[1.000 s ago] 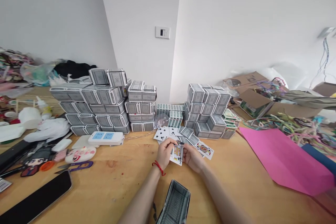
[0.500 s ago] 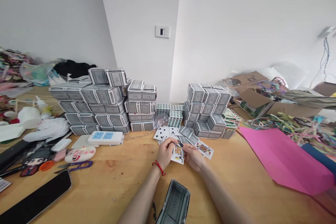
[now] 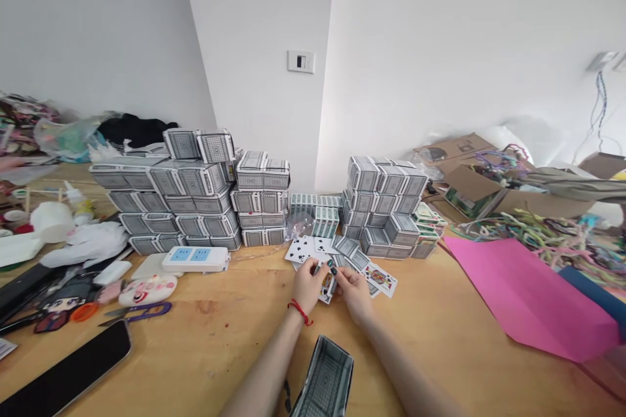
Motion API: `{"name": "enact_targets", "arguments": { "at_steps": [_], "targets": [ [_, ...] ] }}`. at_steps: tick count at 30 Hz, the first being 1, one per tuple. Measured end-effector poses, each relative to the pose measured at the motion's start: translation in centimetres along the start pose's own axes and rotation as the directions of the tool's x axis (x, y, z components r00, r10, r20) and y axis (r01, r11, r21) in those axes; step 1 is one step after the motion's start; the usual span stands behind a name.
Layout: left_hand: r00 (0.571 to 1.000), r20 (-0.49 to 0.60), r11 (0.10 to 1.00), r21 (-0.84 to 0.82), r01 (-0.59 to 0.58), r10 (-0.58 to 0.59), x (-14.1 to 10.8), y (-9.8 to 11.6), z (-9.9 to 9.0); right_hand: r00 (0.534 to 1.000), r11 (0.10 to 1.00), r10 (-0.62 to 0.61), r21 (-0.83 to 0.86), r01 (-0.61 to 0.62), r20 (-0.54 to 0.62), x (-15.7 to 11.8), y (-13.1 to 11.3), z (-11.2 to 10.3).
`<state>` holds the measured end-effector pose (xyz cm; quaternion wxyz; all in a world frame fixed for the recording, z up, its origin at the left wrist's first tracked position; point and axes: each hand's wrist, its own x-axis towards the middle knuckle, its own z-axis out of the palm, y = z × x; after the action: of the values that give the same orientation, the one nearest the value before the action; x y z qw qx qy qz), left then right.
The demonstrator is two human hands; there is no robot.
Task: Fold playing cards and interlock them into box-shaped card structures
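Observation:
A king playing card [image 3: 326, 289] is held face up between my two hands, close above the wooden table. My left hand [image 3: 308, 287] pinches its left and upper side; a red cord circles that wrist. On the other side, my right hand [image 3: 353, 290] grips the card's right edge with closed fingertips. Just beyond lie loose playing cards, some face up [image 3: 300, 249] and some back up [image 3: 350, 251], with another face card [image 3: 380, 279] to the right. Nearer to me, between my forearms, stands an open box made of cards [image 3: 325, 374].
Stacked card-covered blocks rise at the left [image 3: 190, 199] and right [image 3: 386, 199]. Card packs [image 3: 325, 220] stand between them. A power strip [image 3: 195, 259], purple-handled snips [image 3: 147, 311] and a phone [image 3: 73, 368] lie left; pink paper [image 3: 528, 296] and yarn [image 3: 542, 234] lie right.
The king card now shows less of its face and appears narrower between my hands. My right hand has shifted slightly left, and the fingers have moved a little. The box stays in place.

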<state>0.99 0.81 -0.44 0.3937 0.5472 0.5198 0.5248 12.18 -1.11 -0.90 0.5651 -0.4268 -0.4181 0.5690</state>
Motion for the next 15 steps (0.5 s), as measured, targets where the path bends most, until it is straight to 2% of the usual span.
{"name": "enact_targets", "arguments": {
  "at_steps": [4,10,15],
  "targets": [
    [0.999,-0.038,0.999,-0.050,-0.010,0.008,-0.09,-0.17,0.56,1.000,1.000,0.019,0.022,-0.020,0.009,0.02,-0.28,0.06],
    [0.997,-0.073,0.988,-0.155,-0.011,0.000,0.06,-0.47,0.71,0.996,0.991,0.037,0.126,-0.048,0.085,-0.04,-0.45,-0.04],
    [0.989,-0.085,0.990,-0.073,-0.125,0.118,-0.22,0.13,0.10,0.982,0.983,0.075,0.154,-0.102,0.171,-0.26,-0.83,-0.27]
  ]
}}
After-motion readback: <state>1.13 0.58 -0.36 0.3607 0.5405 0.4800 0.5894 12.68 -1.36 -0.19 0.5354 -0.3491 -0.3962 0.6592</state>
